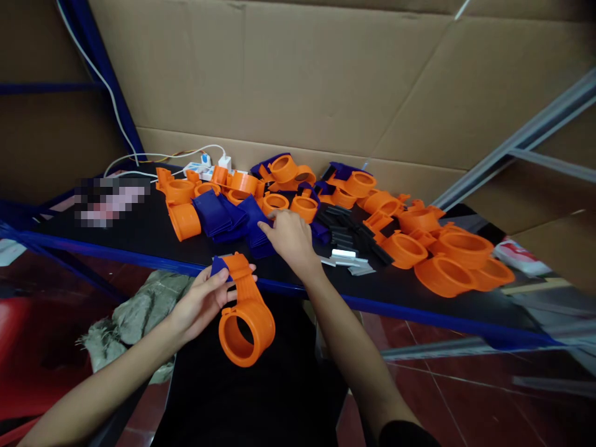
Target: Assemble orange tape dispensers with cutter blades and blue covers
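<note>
My left hand (pixel 205 298) grips an orange tape dispenser (pixel 246 329) above the table's front edge, its ring hanging low and tilted toward me. A dark blue flap (pixel 218 269) sits at its upper end, under my left thumb. Over the table, my right hand (pixel 291 239) reaches to a pile of blue plastic flaps (pixel 218 214). Its thumb and forefinger stand slightly apart beside the nearest flap (pixel 257 231); the other fingers are partly hidden. Just right of that hand lie black strips (pixel 342 230) and toothed metal blades (pixel 347 261).
More orange tape dispensers (pixel 449 273) crowd the table's right side, and others (pixel 184 217) stand at left and back. A white power strip (pixel 198 169) with cables lies at the back. Cardboard (pixel 298 81) walls the rear. A blue rail (pixel 372 305) edges the table.
</note>
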Available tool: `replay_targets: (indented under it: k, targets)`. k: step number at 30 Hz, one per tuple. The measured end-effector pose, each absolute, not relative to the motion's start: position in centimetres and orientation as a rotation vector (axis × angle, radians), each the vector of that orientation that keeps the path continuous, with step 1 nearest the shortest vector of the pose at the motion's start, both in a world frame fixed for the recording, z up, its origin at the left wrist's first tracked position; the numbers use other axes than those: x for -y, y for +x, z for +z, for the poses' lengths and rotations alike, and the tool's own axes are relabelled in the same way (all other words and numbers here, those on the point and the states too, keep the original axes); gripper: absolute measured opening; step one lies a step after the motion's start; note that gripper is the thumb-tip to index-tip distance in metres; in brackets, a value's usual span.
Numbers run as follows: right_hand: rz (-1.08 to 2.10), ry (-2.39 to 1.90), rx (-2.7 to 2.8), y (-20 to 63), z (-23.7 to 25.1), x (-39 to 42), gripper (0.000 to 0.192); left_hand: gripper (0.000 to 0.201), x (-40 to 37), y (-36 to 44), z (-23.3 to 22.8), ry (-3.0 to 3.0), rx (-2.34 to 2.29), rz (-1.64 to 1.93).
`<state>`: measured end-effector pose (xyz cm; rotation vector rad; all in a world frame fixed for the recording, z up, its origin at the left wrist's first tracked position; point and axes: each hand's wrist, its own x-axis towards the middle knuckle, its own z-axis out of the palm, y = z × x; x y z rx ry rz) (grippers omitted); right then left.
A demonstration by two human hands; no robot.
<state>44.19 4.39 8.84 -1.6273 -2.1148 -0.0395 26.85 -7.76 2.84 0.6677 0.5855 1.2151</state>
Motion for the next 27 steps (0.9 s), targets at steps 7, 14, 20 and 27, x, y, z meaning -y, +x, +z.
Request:
replay_targets:
  k: [7,14,20,27]
  targets:
    - [-0.1,-1.501,1.923,44.1,10.0,-4.7,0.021,0.035,8.0,27.2,2.9,0.667,-0.625,1.268]
    - [0.027,-0.794,1.969,46.5,10.7,2.2,0.008,0.038,8.7,27.5,4.1,0.655,-0.668,1.427]
    - [0.246,-0.531,2.228,48.5,8.7,5.5,0.014,0.034,8.7,27.5,3.5,0.636,-0.685,1.503]
    - [0.203,-0.425,2.241,48.7,7.9,4.4,0.017,0.038,8.8,27.5,3.5,0.653,-0.696,1.49]
